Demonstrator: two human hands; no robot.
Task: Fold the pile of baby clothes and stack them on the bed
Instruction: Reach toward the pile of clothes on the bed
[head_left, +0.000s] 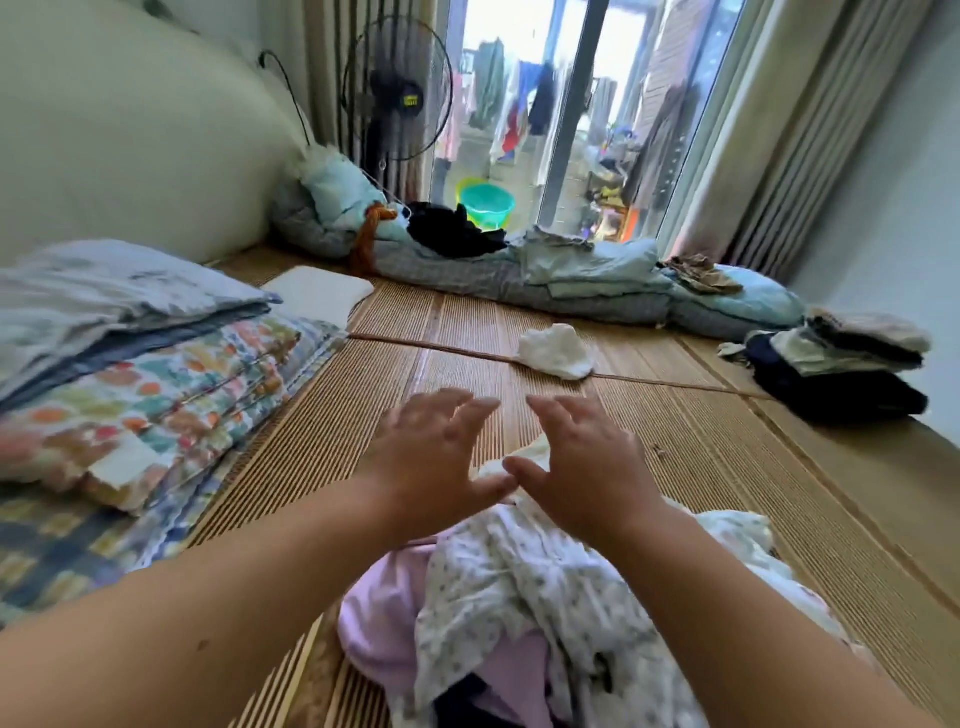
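Both hands hover palm-down with fingers spread above the far edge of the pile of baby clothes (545, 597), the left hand (434, 457) and the right hand (587, 467) nearly touching at the thumbs, each grip released and holding nothing. The pile lies on the woven bamboo mat (727, 457) that covers the bed, close to the person, with a white dotted garment (524, 582) uppermost, a lilac piece (374, 623) beneath it on the left and something dark at the bottom edge. My reading is that the step in hand is picking one piece to fold, and nothing from this heap looks folded yet. Doing it well means taking only the top dotted garment, pinching it at the shoulders or a hem so that it lifts free without dragging the lilac one along, then spreading it flat on the bare mat ahead of the hands. A small white crumpled cloth (558, 351) lies farther out on the mat, well apart from the pile; it may also need folding, though I cannot tell what it is. Folded dark clothes (841, 364) are stacked at the far right, and patterned bedding (156, 395) sits at the left, so the open middle seems the best place for folding and stacking.
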